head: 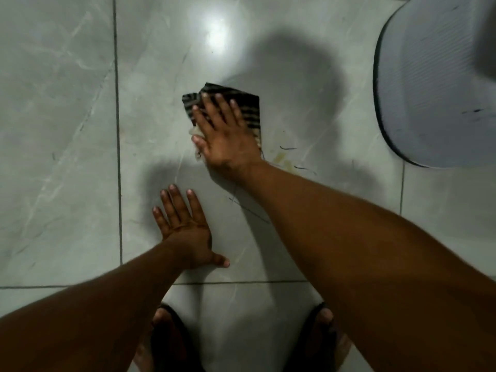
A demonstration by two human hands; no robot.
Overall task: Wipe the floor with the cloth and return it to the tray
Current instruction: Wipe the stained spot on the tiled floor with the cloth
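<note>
A dark cloth with pale stripes [248,107] lies flat on the grey marbled floor tiles [61,130] in the middle of the view. My right hand [224,135] presses down on it with fingers spread, covering its lower left part. My left hand [185,229] rests flat on the tile nearer to me, fingers apart, holding nothing. A yellowish smear [281,158] and a few dark threads mark the floor just right of my right wrist. The grey ribbed tray [429,84] sits at the upper right, cut off by the frame edge.
My two feet in dark sandals [171,342] stand at the bottom of the view. Dark grout lines [117,130] cross the floor. A lamp glare [217,30] shines on the tile beyond the cloth.
</note>
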